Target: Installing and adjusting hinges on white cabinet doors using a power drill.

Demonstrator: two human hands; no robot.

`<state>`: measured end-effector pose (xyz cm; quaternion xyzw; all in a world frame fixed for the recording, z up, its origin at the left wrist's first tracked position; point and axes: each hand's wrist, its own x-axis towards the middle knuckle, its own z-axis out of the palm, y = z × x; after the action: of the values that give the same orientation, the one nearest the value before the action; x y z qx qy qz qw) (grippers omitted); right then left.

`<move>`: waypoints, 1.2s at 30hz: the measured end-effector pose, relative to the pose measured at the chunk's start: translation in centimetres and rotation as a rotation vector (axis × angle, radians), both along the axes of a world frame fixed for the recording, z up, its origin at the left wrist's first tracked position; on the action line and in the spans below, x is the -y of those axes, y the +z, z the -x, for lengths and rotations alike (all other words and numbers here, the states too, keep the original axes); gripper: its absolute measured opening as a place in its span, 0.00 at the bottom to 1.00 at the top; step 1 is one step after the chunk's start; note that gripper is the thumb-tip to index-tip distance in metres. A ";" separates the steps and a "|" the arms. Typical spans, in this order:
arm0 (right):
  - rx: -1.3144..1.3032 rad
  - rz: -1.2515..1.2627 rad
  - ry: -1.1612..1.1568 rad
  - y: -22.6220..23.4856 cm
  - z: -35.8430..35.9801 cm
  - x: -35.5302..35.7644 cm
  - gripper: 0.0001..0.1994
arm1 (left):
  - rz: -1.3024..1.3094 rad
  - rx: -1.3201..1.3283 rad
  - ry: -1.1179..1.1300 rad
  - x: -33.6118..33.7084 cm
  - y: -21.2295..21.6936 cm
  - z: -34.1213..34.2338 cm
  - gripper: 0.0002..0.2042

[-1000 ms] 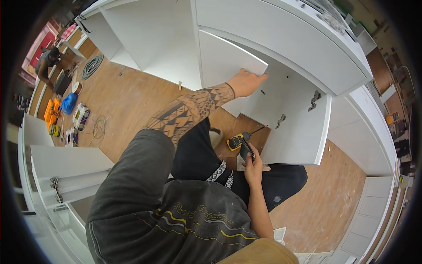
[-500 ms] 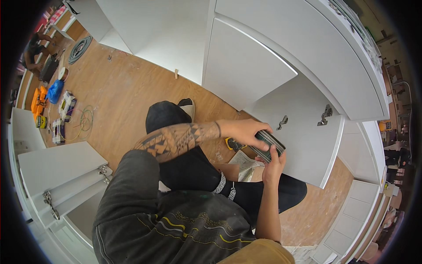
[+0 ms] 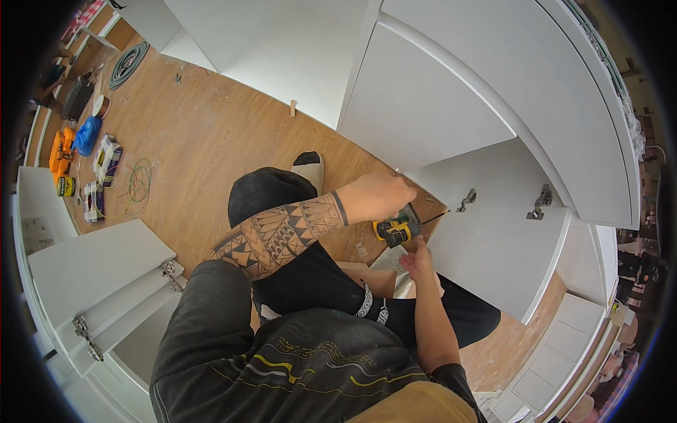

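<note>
My left hand (image 3: 381,196), at the end of a tattooed forearm, reaches down over the floor by the cabinet's base. Its fingers are mostly hidden beneath it. A dark green edge (image 3: 407,212) shows just under that hand, and I cannot tell whether it is gripped. Close by is a yellow and black cordless drill (image 3: 396,231), its long thin bit (image 3: 436,217) aimed right toward a white cabinet door. Below the drill, my right hand (image 3: 419,262) has its fingers apart and nothing visible in it.
The white door (image 3: 497,254) on my right hangs open with metal hinges (image 3: 540,203). Another white door (image 3: 99,257) with hinges lies at left. Paper (image 3: 400,271) and cardboard (image 3: 374,280) are by my legs. Coiled hose (image 3: 129,65) and thin wires (image 3: 139,185) lie on the floor.
Both hands were on a dark green striped block; they have since parted. My left hand has moved left and slightly up, my right slightly lower. The drill now shows more fully.
</note>
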<state>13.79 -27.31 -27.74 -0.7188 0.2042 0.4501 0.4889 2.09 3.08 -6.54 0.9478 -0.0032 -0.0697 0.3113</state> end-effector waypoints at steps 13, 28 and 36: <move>0.048 -0.246 0.047 0.3 2.6 -4.7 0.32 | 0.421 0.166 0.037 -1.5 11.1 2.0 0.12; 0.447 0.155 0.267 -2.2 4.9 -6.0 0.42 | 1.054 0.678 0.683 -6.2 7.7 11.4 0.22; 0.373 -0.023 0.175 12.1 4.7 -2.8 0.42 | 1.421 0.351 0.550 -0.7 5.0 5.2 0.23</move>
<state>9.09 -24.48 -15.66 -0.7992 0.0417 0.3520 0.4853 -3.10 3.76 -1.55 0.4851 0.1385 0.1796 0.8445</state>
